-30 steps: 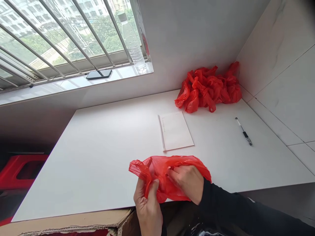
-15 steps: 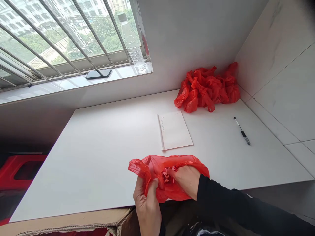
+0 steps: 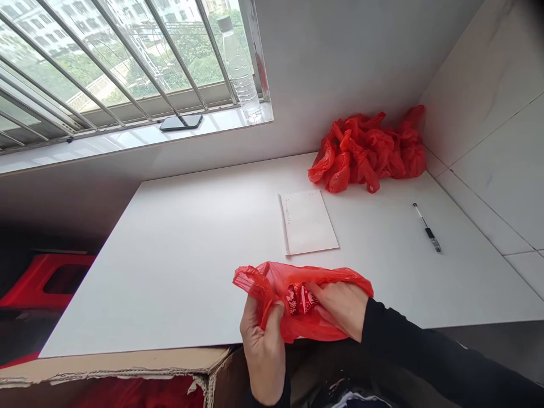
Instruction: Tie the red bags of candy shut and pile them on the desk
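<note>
A thin red plastic bag [image 3: 272, 275] is held at the table's front edge, its mouth spread. My left hand [image 3: 263, 345] is closed on the bag's left rim, thumb in front and fingers behind. Inside the bag lie small red printed packets [image 3: 292, 299], shiny and wrapped like candy. My right hand [image 3: 342, 306] reaches into the bag from the right, its fingers closed on one red packet [image 3: 306, 299]. Some of its fingertips are hidden by the bag and the packet.
Behind the bag lie a white notepad [image 3: 310, 224] and a pen [image 3: 428, 229]. Red plastic bags [image 3: 365, 150] are heaped at the back wall. A torn cardboard box [image 3: 127, 362] stands at front left, near a red stool [image 3: 38, 272]. The sill holds a phone [image 3: 181, 123] and water bottle [image 3: 242, 73].
My right hand has drawn back slightly to the right within the bag, and more of the red packets shows. My left hand keeps its hold on the rim. The view has shifted a little.
</note>
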The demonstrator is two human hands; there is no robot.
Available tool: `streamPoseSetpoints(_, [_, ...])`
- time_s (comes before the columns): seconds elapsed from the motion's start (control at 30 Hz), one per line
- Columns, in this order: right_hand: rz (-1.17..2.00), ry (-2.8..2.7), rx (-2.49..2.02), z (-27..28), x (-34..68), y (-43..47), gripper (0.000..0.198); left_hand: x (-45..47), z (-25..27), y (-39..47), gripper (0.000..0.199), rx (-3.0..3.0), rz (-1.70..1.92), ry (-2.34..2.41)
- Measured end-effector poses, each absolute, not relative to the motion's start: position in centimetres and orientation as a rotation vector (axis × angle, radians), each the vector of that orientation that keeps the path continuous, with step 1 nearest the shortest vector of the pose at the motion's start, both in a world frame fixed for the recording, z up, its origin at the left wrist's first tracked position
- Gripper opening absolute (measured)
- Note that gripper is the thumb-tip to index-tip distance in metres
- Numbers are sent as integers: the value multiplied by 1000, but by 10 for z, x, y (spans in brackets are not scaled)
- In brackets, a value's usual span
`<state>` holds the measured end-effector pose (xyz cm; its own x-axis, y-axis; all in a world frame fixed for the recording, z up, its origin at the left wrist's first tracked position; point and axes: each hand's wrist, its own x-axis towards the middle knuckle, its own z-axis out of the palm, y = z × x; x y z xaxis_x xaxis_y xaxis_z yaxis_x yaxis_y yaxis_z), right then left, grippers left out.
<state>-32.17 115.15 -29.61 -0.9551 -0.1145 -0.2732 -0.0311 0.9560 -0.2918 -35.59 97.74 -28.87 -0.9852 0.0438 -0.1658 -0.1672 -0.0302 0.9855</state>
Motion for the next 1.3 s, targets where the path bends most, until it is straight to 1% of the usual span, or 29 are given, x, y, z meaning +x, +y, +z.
streamPoseSetpoints(0.07, [-454, 2854, -104, -290, -312, 1155, 27, -356, -280, 977, 52, -93, 2088, 2132])
streamPoseSetpoints(0.17, [-545, 3081, -92, -283, -294, 1169, 26, -360, -264, 975, 57, 39, 1973, 2141])
streamPoseSetpoints(0.2, [-539, 3172, -88, -283, -289, 1174, 28, -362, -260, 974, 57, 73, 1955, 2113])
streamPoseSetpoints(0.3, [-424, 3285, -63, -295, -279, 1188, 45, -368, -252, 973, 51, 87, 1982, 2024])
streamPoseSetpoints(0.33, [-424, 3262, -72, -299, -278, 1191, 43, -368, -250, 973, 48, 87, 1983, 2015])
streamPoseSetpoints(0.43, [-624, 3168, -154, -302, -275, 1194, 14, -366, -246, 976, 39, 185, 1929, 2157])
streamPoseSetpoints(0.53, [-929, 3187, -191, -285, -271, 1195, 16, -361, -241, 977, 29, 282, 1981, 2310])
streamPoseSetpoints(0.6, [-1068, 3225, -199, -275, -268, 1194, 13, -359, -238, 978, 28, 289, 2104, 2189])
streamPoseSetpoints(0.63, [-1068, 3251, -207, -274, -268, 1193, 12, -359, -237, 979, 28, 287, 2177, 2053])
streamPoseSetpoints(0.67, [-1014, 3281, -219, -276, -268, 1191, 17, -359, -236, 981, 27, 293, 2238, 1908])
streamPoseSetpoints(0.7, [-919, 3307, -238, -280, -269, 1189, 22, -359, -235, 983, 24, 307, 2286, 1774])
streamPoseSetpoints(0.73, [-806, 3321, -258, -286, -271, 1186, 24, -359, -234, 985, 21, 322, 2323, 1667])
streamPoseSetpoints(0.8, [-665, 3297, -306, -297, -274, 1183, 18, -360, -232, 990, 25, 349, 2360, 1565])
streamPoseSetpoints(0.87, [-736, 3237, -341, -299, -274, 1184, 21, -362, -229, 993, 33, 363, 2376, 1529])
streamPoseSetpoints(0.93, [-940, 3209, -306, -288, -270, 1189, 22, -363, -225, 992, 40, 361, 2368, 1483])
streamPoseSetpoints(1.0, [-1091, 3210, -192, -270, -263, 1196, 18, -363, -221, 989, 39, 347, 2362, 1440])
streamPoseSetpoints(1.03, [-1093, 3206, -140, -261, -259, 1199, 16, -363, -219, 987, 37, 333, 2364, 1424])
streamPoseSetpoints(1.13, [-905, 3126, -103, -243, -248, 1204, 23, -362, -215, 983, 34, 285, 2375, 1439])
streamPoseSetpoints(1.17, [-865, 3074, -128, -240, -245, 1205, 18, -362, -215, 983, 34, 276, 2373, 1460])
streamPoseSetpoints(1.2, [-868, 3031, -163, -239, -243, 1205, 11, -362, -215, 982, 33, 273, 2367, 1483])
streamPoseSetpoints(1.23, [-917, 3006, -208, -237, -241, 1206, 14, -362, -215, 982, 33, 275, 2359, 1508])
streamPoseSetpoints(1.3, [-1111, 2998, -321, -231, -239, 1210, 26, -363, -215, 984, 34, 286, 2324, 1568])
